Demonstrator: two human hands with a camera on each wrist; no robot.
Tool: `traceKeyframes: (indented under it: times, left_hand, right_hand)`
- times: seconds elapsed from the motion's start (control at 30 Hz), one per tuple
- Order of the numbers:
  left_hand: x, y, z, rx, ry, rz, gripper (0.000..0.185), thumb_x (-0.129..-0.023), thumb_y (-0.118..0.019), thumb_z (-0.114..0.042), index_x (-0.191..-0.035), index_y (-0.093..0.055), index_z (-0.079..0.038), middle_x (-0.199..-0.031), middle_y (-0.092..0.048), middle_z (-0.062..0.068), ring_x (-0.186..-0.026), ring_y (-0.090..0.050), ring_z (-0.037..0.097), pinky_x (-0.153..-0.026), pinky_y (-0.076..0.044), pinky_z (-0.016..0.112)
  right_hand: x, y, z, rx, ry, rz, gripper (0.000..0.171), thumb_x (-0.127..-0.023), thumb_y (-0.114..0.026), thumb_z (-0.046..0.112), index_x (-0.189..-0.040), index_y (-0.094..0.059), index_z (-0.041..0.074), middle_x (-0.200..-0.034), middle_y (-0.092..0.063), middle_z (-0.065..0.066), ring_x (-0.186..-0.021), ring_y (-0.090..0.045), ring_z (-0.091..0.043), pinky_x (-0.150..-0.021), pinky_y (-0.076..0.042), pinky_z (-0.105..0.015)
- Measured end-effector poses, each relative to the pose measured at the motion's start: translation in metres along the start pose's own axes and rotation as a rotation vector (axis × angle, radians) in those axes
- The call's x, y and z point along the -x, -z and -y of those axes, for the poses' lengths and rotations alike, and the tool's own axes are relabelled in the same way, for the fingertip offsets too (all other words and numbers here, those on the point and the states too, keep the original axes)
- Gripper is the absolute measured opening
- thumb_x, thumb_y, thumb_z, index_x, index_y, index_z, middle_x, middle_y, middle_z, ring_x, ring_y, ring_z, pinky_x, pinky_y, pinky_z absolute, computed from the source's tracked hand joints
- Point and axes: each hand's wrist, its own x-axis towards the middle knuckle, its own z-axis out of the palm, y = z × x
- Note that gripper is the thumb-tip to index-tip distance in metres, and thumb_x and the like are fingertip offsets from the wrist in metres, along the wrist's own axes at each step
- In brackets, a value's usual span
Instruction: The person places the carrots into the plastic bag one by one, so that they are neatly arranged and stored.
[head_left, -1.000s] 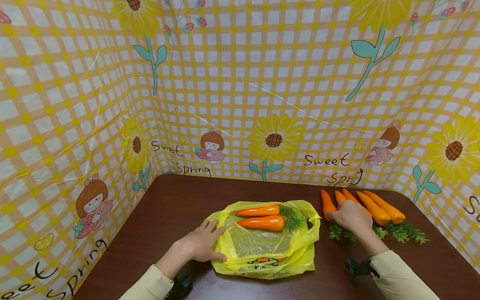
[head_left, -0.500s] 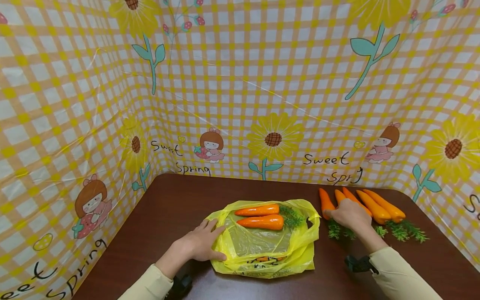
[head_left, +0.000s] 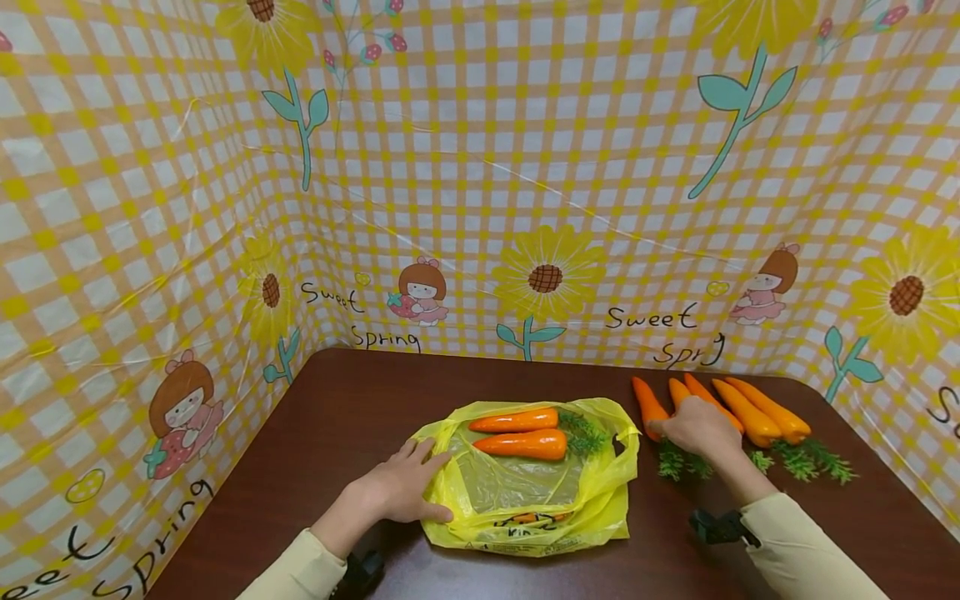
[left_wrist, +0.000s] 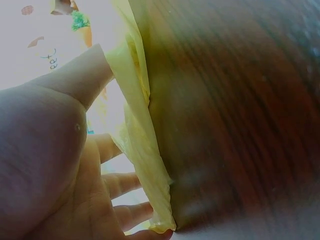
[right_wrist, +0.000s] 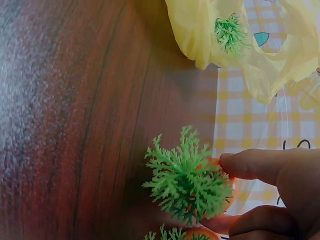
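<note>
A yellow plastic bag (head_left: 592, 525) lies open on the table, with two orange carrots (head_left: 521, 445) and their green tops showing in its mouth. At the bag's left edge my left hand (head_left: 397, 487) rests with fingers spread on the plastic. My right hand (head_left: 701, 433) is over a row of carrots at the right and pinches the leftmost carrot (head_left: 647, 402) by its leafy end. In the right wrist view, thumb and finger sit on either side of that carrot, partly behind its feathery green top (right_wrist: 187, 177).
Several more carrots (head_left: 750, 417) lie side by side to the right of the held one, their leaves (head_left: 806, 467) pointing toward me. The dark brown table (head_left: 285, 467) meets a checked, flower-printed cloth (head_left: 465, 192) at the back and sides.
The leftmost carrot of the right-hand row has shifted slightly left at its tip, turning away from its neighbours. My left hand and the bag have stayed put.
</note>
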Motion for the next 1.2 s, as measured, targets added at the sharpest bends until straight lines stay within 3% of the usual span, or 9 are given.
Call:
traceKeyframes:
  times: [0.2,0.47,1.03,1.2]
  left_hand:
    - [0.000,0.000,0.001,0.008,-0.001,-0.004,0.088,-0.086,-0.072,-0.059,-0.158,-0.037,-0.020,-0.166,-0.022,0.015,-0.152,-0.021,0.045,-0.110,-0.035,0.065]
    - [0.001,0.002,-0.001,-0.001,-0.003,-0.007,0.089,-0.087,-0.071,-0.059,-0.158,-0.037,-0.019,-0.166,-0.022,0.016,-0.151,-0.021,0.045,-0.111,-0.036,0.063]
    - [0.001,0.001,0.000,-0.003,-0.001,-0.001,0.088,-0.087,-0.071,-0.059,-0.158,-0.036,-0.019,-0.166,-0.021,0.015,-0.152,-0.021,0.045,-0.110,-0.037,0.063]
    - [0.001,-0.001,0.000,-0.004,-0.004,-0.005,0.089,-0.087,-0.071,-0.059,-0.158,-0.036,-0.019,-0.166,-0.021,0.016,-0.151,-0.021,0.045,-0.109,-0.038,0.063]
  right_hand:
    - [0.000,0.001,-0.001,-0.012,0.033,-0.016,0.045,-0.090,-0.067,0.048,-0.073,-0.066,0.007,-0.061,-0.044,-0.004,-0.055,-0.047,-0.022,-0.050,-0.037,-0.031]
    - [-0.005,0.003,-0.001,-0.083,0.063,0.002,0.045,-0.090,-0.066,0.044,-0.057,-0.049,0.017,-0.052,-0.037,0.005,-0.048,-0.039,-0.014,-0.050,-0.034,-0.028]
    - [0.003,0.022,0.006,-0.261,0.132,0.015,0.046,-0.088,-0.070,0.032,-0.053,-0.044,0.018,-0.047,-0.030,0.007,-0.041,-0.028,-0.009,-0.046,-0.029,-0.026]
    - [0.006,0.026,0.007,-0.295,0.136,0.023,0.033,-0.088,-0.070,0.031,-0.065,-0.060,0.011,-0.048,-0.031,0.007,-0.041,-0.030,-0.010,-0.045,-0.031,-0.027]
